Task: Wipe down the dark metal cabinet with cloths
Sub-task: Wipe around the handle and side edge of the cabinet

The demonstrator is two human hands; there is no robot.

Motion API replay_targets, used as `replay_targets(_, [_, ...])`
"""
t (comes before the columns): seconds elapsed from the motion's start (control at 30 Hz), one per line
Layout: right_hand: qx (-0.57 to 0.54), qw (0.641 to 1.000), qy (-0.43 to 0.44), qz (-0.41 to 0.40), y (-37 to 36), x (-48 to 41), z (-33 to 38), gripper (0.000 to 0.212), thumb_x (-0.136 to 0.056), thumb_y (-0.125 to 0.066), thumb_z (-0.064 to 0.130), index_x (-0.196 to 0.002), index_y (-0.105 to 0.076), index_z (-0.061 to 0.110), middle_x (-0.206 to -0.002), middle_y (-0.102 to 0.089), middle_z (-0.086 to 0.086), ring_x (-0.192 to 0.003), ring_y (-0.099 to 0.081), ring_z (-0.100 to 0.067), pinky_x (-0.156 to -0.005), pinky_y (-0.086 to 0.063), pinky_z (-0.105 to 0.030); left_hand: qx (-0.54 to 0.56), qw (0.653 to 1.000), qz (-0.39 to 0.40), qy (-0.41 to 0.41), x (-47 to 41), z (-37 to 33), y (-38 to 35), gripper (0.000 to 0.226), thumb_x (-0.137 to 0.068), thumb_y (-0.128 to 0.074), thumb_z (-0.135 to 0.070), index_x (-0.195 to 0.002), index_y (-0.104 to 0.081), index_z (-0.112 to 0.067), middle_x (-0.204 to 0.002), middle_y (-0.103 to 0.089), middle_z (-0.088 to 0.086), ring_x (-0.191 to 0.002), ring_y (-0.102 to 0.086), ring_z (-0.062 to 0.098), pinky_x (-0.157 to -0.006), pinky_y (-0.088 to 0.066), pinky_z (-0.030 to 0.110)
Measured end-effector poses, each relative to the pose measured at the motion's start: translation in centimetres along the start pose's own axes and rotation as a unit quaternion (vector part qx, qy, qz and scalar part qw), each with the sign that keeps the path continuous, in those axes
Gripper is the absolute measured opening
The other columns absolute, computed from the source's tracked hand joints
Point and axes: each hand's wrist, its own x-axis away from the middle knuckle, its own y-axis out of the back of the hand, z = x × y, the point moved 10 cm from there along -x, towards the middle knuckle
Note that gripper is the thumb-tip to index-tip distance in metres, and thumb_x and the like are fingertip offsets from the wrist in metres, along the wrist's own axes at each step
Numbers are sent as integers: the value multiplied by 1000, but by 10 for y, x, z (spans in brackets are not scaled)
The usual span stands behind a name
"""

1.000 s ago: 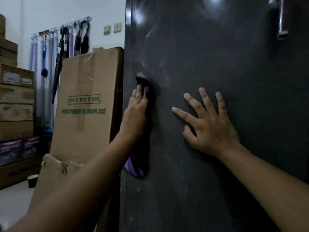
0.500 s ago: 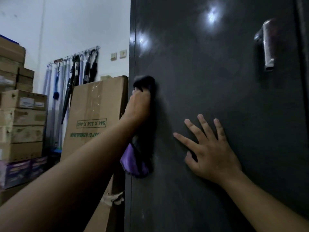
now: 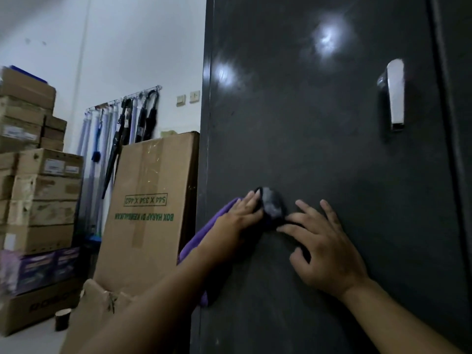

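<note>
the left hand (image 3: 237,221) has swept the purple cloth (image 3: 272,209) down from the dark metal cabinet (image 3: 319,149) edge, flat fingers pressing it beside the splayed, empty right hand (image 3: 324,251) — mid-wipe — next likely steady pressure toward the handle (image 3: 394,95)

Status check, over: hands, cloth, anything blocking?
Left hand presses cloth on cabinet door. Right hand flat on door beside it. Handle up right, clear of both.
</note>
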Motion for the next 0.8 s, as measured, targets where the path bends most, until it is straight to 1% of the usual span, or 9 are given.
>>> replay_targets(0.1, [-82, 997, -11, 6, 4, 1, -6, 42, -73, -47, 24, -104, -75, 23, -117, -65, 8, -140, -41, -12, -124, -13, -34, -19, 998, 49, 25, 11, 2, -8, 59, -103, -50, -18, -157, -25, -22, -156, 11, -7, -144, 19, 4, -105, 20, 3])
replay_targets(0.2, [-142, 986, -40, 83, 6, -1, -15, 41, -76, -45, 21, -105, -74, 28, -119, -64, 12, -142, -37, -4, -122, -8, -20, -14, 997, 57, 59, 13, 1, -7, 59, -106, -43, -18, -158, -15, -26, -154, 20, -10, -141, 23, 3, -104, 22, 10])
replay_targets(0.27, [-90, 984, -5, 153, 17, 0, -15, 46, -78, -45, 23, -114, -71, 33, -129, -60, 13, -142, -35, -4, -123, -13, -26, 4, 993, 63, 96, 13, -3, -6, 63, -106, -41, -19, -157, -5, -28, -152, 26, -13, -139, 24, 2, -113, 6, 21])
replay_targets(0.33, [0, 988, 20, 151, 40, -3, -21, 49, -75, -42, 31, -116, -69, 39, -132, -59, 12, -139, -41, -10, -119, -23, -46, 58, 990, 45, 124, 10, -9, -6, 67, -106, -41, -19, -158, -1, -26, -155, 25, -10, -146, 19, 7, -120, -7, 28])
replay_targets(0.47, [72, 991, -82, 81, 111, -8, -64, 51, -73, -44, 31, -116, -69, 40, -131, -61, 13, -139, -40, -14, -118, -15, -55, 121, 980, -21, 155, -14, -22, 2, 52, -106, -34, -21, -156, -24, -12, -166, -7, 15, -152, -6, 35, -124, -15, 38])
replay_targets(0.53, [104, 985, -118, 74, 135, -3, -86, 54, -72, -48, 27, -121, -67, 39, -133, -60, 14, -141, -36, -12, -119, -9, -53, 109, 975, -42, 189, -32, -25, 6, 40, -106, -30, -28, -135, -46, -7, -152, -33, 23, -138, -27, 42, -114, -28, 47])
replay_targets(0.6, [121, 977, -148, 97, 149, 10, -113, 61, -72, -47, 26, -129, -59, 42, -139, -56, 17, -143, -31, -7, -121, -2, -49, 69, 972, -30, 222, -55, -38, 7, 45, -106, -23, -39, -132, -44, -9, -150, -32, 29, -136, -25, 46, -113, -25, 53])
replay_targets(0.7, [153, 974, -98, 136, 148, 34, -128, 70, -74, -40, 31, -142, -42, 48, -154, -40, 19, -148, -19, -4, -121, 8, -41, 70, 962, -2, 265, -75, -54, 1, 52, -107, -21, -46, -149, -28, -15, -161, -2, 31, -147, 9, 50, -118, 0, 64])
replay_targets(0.8, [225, 966, -22, 126, 138, 51, -124, 71, -78, -40, 34, -148, -42, 41, -160, -34, 10, -149, -24, -15, -120, -6, -56, 43, 974, -50, 216, -93, -75, 9, 54, -107, -19, -45, -153, -23, -17, -162, 6, 28, -148, 18, 45, -119, 7, 61])
